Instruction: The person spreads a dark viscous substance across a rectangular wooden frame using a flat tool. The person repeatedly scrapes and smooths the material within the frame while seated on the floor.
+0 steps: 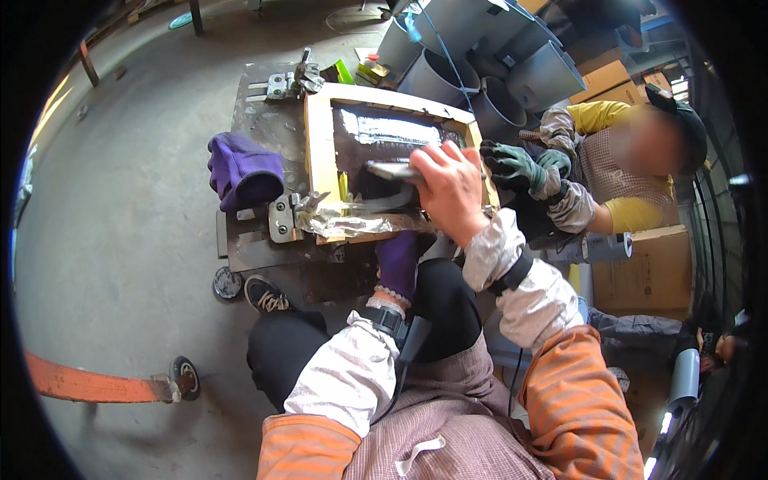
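My bare right hand grips a flat squeegee-like scraper over a wooden screen-printing frame. Dark, glossy ink covers much of the mesh inside the frame. Below the frame's near edge is my left hand in a purple glove; the fingers are hidden under the frame, so their grip does not show. Clear tape or plastic film wraps the frame's near side. Two metal hinge clamps hold its left side to a dark, stained metal table.
A spare purple glove rests at the table's left edge. Grey plastic bins stand behind. A co-worker in green gloves sits at the right, near cardboard boxes. An orange metal leg with a caster is at lower left.
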Available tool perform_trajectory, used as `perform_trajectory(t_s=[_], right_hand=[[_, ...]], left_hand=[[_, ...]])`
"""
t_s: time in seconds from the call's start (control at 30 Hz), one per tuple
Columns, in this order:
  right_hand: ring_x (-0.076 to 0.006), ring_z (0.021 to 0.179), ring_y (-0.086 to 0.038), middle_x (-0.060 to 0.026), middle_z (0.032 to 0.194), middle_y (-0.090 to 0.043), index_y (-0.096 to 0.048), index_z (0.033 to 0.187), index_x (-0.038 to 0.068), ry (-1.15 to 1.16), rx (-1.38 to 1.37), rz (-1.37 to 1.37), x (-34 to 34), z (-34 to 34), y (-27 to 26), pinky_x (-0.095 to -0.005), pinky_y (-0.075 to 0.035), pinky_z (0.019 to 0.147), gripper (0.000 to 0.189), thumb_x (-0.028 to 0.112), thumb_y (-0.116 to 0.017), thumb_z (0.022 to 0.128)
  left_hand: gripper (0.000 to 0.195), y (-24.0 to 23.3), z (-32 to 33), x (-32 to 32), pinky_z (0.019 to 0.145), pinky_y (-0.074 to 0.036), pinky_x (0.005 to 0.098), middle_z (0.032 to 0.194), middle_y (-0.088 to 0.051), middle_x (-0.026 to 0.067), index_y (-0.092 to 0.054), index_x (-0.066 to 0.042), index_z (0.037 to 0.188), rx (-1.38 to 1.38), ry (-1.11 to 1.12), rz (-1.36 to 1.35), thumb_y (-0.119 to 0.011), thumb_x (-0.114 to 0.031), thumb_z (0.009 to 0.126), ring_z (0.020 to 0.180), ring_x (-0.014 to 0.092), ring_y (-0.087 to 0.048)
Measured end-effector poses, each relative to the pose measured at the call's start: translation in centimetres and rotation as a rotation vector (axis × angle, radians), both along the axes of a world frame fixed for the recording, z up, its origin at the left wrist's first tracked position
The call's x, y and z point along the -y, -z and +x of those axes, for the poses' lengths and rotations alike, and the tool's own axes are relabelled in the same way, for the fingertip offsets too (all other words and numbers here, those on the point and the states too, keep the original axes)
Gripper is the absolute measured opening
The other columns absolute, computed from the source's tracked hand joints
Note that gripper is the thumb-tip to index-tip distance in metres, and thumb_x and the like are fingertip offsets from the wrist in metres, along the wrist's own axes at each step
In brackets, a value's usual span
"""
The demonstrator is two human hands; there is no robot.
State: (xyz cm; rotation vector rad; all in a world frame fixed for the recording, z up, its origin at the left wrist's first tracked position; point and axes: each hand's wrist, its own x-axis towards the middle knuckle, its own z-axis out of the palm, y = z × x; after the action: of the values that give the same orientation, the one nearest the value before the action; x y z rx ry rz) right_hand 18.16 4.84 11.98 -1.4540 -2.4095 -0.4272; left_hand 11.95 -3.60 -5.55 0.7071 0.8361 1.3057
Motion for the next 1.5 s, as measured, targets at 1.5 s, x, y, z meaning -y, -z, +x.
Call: perform_trajectory(t_s=[1.5], right_hand=[[-0.0247, 0.095, -0.06, 0.0002, 0.089, -0.062, -0.07, 0.097, 0.019, 0.067, -0.554, 0.218, -0.3, 5.5, -5.3, -0.0425, -0.035, 0.087, 0.016, 0.023, -0.082, 0.087]], left_hand=[[0.017, -4.2, -2.2, 0.6, 0.085, -0.051, 0.0417, 0.101, -0.074, 0.0104, -0.077, -0.01, 0.105, -0.236, 0.162, 0.145, -0.062, -0.018, 0.101, 0.094, 0.03, -0.067]])
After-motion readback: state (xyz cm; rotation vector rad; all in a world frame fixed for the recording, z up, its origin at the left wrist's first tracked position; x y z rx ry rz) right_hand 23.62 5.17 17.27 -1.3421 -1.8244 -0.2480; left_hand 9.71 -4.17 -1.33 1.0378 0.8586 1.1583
